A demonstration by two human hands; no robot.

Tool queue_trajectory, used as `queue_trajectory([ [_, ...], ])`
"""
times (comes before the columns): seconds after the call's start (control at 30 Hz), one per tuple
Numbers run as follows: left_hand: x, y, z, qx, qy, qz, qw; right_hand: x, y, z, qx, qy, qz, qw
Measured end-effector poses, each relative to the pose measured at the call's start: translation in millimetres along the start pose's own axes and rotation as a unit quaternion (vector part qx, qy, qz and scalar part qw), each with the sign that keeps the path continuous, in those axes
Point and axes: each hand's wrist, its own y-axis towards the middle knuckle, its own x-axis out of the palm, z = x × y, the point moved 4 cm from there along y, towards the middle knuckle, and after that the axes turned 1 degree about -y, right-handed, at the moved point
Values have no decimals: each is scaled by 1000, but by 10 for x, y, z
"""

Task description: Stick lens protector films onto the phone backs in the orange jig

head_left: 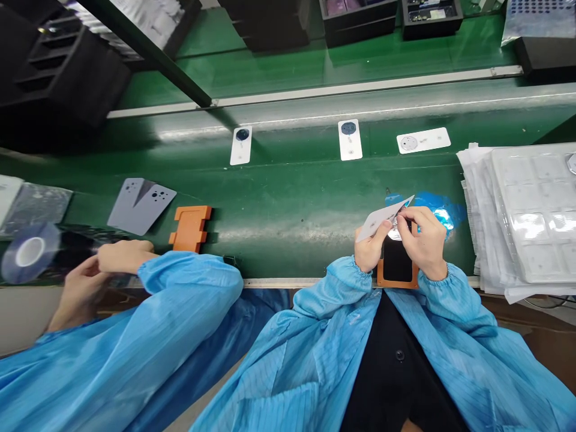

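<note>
My left hand [371,246] pinches a small white card [382,219] at its lower edge and holds it tilted above an orange jig with a black insert [396,264] at the belt's near edge. My right hand [425,240] has its fingers closed on a small shiny round part at the card's right end, just over the jig. Blue film [438,210] lies on the belt behind my hands.
Three white cards [350,140] lie on the green conveyor belt [288,198]. A stack of clear blister trays [535,210] sits at right. A co-worker's hands [105,264] work at left beside an orange jig [191,228], grey plates [140,204] and a tape roll [29,252].
</note>
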Motion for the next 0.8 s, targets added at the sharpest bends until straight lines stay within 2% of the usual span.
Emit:
queue_trajectory([
  [0.33,75,-69,-1,18,21,-42,999,107,-13,25,-11,-37,13,999],
  [0.43,92,-32,-27,-9,2,-49,999,161,-10,140,-16,-80,-6,997],
  [0.53,-5,78,-110,-92,-84,5,992,73,14,547,11,-140,-9,990],
  [0.63,-154,180,-150,-153,-169,47,972,-177,14,1138,76,-222,13,972],
  [0.73,-267,213,-112,-157,-167,35,973,-392,-48,1527,95,-247,-5,964],
  [0.8,-325,193,-49,-128,-124,20,984,-493,-105,1583,100,-256,-24,961],
])
